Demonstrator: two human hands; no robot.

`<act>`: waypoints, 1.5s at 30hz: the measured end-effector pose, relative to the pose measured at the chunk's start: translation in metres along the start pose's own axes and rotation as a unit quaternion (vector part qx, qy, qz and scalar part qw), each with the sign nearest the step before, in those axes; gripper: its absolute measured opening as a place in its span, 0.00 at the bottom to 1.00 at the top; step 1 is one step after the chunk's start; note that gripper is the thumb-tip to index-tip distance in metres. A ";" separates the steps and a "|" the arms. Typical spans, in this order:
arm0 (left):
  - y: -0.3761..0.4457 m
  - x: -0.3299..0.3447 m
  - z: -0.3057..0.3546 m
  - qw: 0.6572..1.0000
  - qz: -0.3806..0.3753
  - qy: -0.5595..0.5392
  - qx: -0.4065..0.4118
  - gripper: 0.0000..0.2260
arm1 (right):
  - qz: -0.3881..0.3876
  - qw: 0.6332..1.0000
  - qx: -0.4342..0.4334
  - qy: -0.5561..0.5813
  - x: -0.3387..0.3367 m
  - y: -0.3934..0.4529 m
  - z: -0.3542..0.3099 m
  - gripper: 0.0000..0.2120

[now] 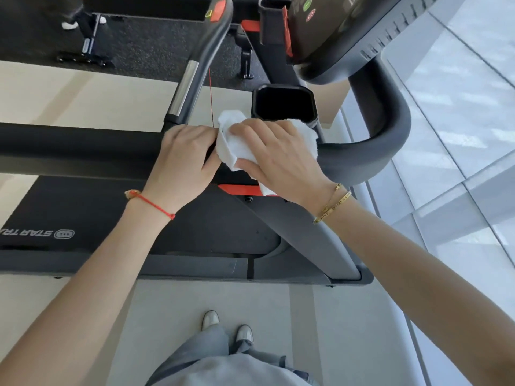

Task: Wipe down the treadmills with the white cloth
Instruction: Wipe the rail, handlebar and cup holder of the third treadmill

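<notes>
The white cloth (264, 140) is soft, nubbly terry, bunched over a matt dark handrail (69, 146) that looks like smooth foam or rubber. The upright grip (185, 87) carries a polished metal sleeve, bright and glossy. The cup holder (284, 103) is black plastic with a dull sheen. The belt deck (92, 213) is matt black, finely textured; the floor (334, 330) is smooth pale grey
</notes>
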State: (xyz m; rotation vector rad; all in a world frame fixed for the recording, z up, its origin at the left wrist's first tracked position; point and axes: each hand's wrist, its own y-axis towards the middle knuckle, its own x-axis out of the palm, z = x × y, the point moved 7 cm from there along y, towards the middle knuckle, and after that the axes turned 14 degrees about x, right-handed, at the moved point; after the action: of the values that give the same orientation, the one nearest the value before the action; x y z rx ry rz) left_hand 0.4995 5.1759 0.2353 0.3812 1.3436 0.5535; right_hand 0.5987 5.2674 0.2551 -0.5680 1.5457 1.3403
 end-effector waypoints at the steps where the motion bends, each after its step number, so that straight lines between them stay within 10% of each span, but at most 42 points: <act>1: -0.003 -0.002 -0.005 1.000 0.004 0.004 -0.002 0.15 | -0.002 1.000 -0.001 -0.005 0.001 0.003 -0.002 0.24; 45: -0.175 -0.174 -0.340 0.999 0.043 0.010 0.000 0.15 | 0.023 1.000 0.009 0.014 0.101 0.180 -0.341 0.25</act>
State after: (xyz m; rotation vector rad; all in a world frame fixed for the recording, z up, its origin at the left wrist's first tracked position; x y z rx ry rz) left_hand 0.1712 4.9143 0.2109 0.4355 1.3513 0.6304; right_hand 0.2827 5.0257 0.2233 -0.5452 1.6014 1.3564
